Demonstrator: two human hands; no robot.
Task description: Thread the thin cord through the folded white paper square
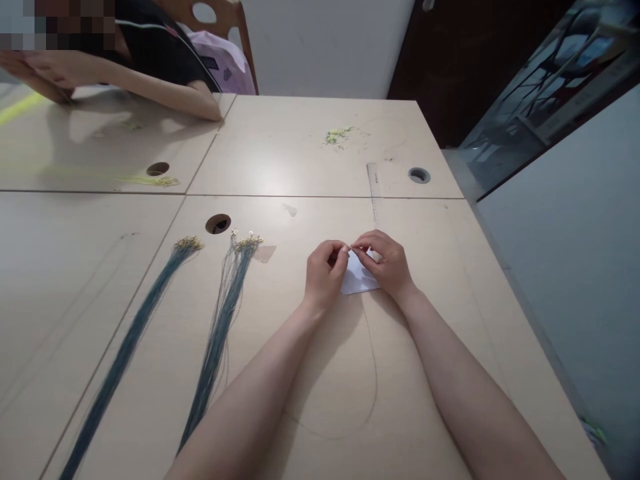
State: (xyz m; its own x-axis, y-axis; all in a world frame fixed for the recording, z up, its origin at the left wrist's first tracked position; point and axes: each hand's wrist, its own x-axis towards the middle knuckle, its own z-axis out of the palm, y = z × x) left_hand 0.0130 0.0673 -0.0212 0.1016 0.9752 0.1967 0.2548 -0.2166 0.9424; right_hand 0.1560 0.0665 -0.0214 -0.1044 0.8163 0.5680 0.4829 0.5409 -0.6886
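Above a white slip of paper (356, 279), my two hands meet with their fingertips almost touching. My left hand (326, 270) is closed in a pinch, and so is my right hand (386, 261). A tiny yellowish end of a cord seems to sit between the fingertips; its detail is too small to make out. The thin dark cord (376, 373) hangs from the paper and hands and loops across the table toward my left forearm. Left of my hands lie two bundles of blue-green cords, a nearer bundle (220, 333) and a farther bundle (135, 340), both with gold-coloured clasps at the top.
Beyond my right hand lies a clear ruler (373, 190). Yellow-green scraps (337, 136) are farther back. Cable holes (219, 223) pierce the table (280, 167). At the far left, another person's forearm (160, 93) rests near yellow cords (150, 181). A pale wall stands right.
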